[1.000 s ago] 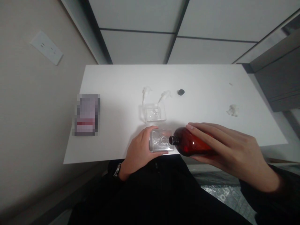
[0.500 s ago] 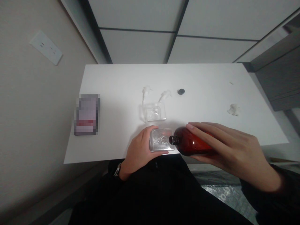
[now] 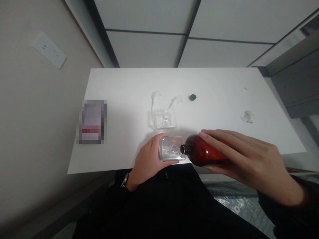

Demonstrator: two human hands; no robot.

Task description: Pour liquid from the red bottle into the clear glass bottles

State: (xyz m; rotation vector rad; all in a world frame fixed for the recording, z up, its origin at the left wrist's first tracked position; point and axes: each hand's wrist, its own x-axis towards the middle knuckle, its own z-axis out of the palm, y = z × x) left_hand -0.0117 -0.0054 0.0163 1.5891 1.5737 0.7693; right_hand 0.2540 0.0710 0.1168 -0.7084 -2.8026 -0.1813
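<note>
My left hand is wrapped around a clear rectangular bottle at the table's front edge. In my right hand lies an amber bottle, tipped on its side with its uncapped neck pointing left. That neck is at the round opening of the clear bottle; whether liquid is running between them I cannot tell clearly. Just behind stands a second clear rectangular bottle, with no hand on it. Two whitish translucent pump heads lie past it, and a small dark cap sits to their right.
On the left of the white table lies a blurred-out rectangular object. Crumpled whitish scraps are on the right side. White panels rise behind the table, and a wall with a socket plate is at left.
The amber bottle and my right hand have shifted very slightly to the right. My left hand and the clear bottle look the same.
</note>
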